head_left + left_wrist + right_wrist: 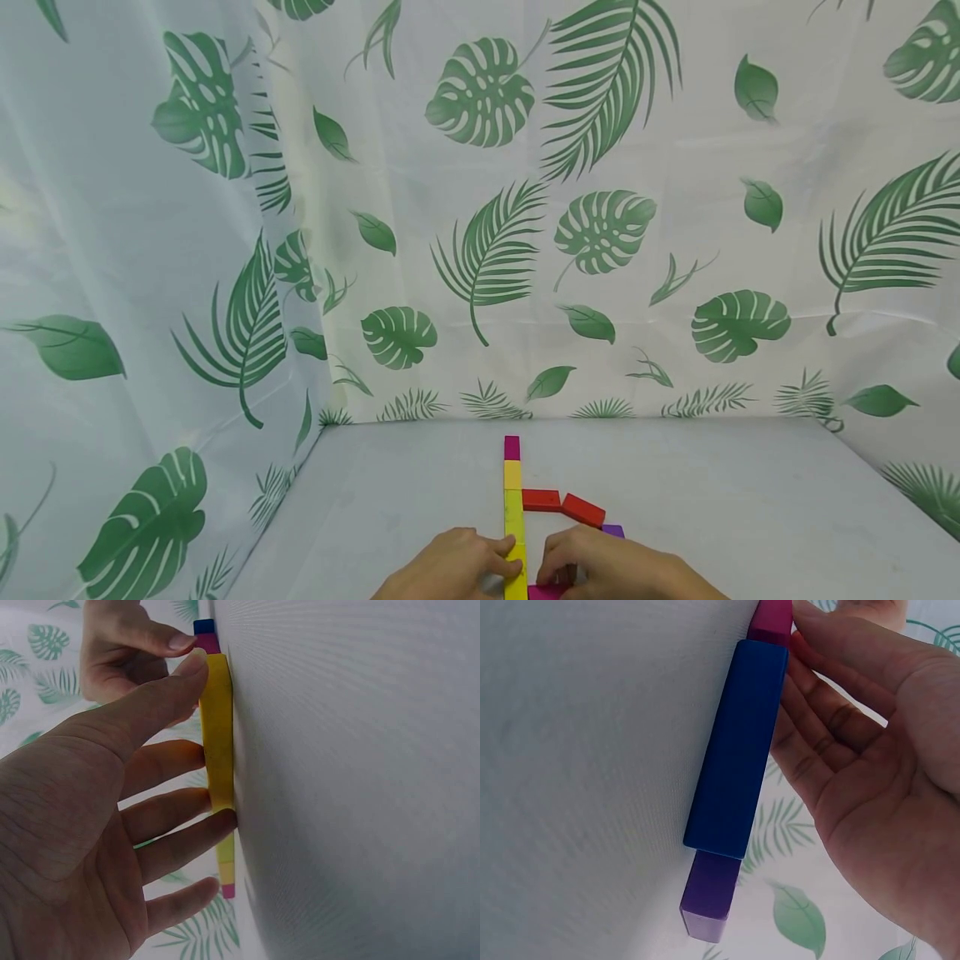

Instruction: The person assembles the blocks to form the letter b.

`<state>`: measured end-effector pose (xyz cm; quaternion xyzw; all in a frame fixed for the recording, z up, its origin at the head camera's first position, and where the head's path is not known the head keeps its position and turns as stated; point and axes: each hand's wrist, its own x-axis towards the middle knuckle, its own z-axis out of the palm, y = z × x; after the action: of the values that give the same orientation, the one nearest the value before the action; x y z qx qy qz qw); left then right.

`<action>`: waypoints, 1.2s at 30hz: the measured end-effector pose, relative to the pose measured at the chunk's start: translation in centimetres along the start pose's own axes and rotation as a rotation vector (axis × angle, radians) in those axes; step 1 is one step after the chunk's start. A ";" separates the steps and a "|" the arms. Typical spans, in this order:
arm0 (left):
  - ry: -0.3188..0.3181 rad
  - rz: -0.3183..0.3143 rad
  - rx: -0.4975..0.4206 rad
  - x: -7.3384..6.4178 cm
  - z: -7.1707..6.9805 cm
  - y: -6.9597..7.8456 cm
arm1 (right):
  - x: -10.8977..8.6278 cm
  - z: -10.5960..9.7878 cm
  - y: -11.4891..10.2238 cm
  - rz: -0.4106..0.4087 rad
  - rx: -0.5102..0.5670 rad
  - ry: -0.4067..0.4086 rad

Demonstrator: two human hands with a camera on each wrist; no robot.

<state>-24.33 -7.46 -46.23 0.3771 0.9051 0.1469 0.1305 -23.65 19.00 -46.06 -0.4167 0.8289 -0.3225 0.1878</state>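
A straight row of yellow blocks [514, 517] runs away from me, with a magenta block [512, 448] at its far end. My left hand [459, 565] lies along the left side of the row. Its thumb and outstretched fingers touch the near yellow block [218, 727] in the left wrist view. Right of the row, my right hand [600, 560] pinches a second magenta block [546, 592] between thumb and curled fingers. That block's end meets the yellow one. A blue block [736, 750] follows it in the right wrist view, then a purple block [711, 889].
Two red blocks [542, 500] curve rightward from the row toward the purple block, partly hidden behind my right hand. The pieces lie on a white tabletop [720, 492]. Leaf-printed white sheets [645, 367] hang at the back and sides.
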 end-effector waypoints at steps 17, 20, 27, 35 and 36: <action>-0.022 -0.060 -0.003 0.2 0.0 0.2 | -3.9 -4.2 0.3 0.179 0.007 0.016; -0.026 -0.047 -0.001 0.3 0.0 0.1 | -4.3 -4.3 0.3 0.238 -0.032 0.003; -0.038 -0.025 0.004 0.4 -0.1 -0.1 | -4.6 -4.8 0.9 0.339 -0.123 0.029; -0.033 -0.011 -0.013 0.3 0.0 -0.2 | -5.6 -5.6 2.8 0.288 -0.083 0.085; -0.032 -0.010 -0.014 0.3 0.0 -0.2 | -5.6 -5.6 3.0 0.283 -0.079 0.088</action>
<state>-24.67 -7.35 -46.34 0.3740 0.9037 0.1465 0.1481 -25.40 27.04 -43.84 -0.2880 0.8989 -0.2778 0.1783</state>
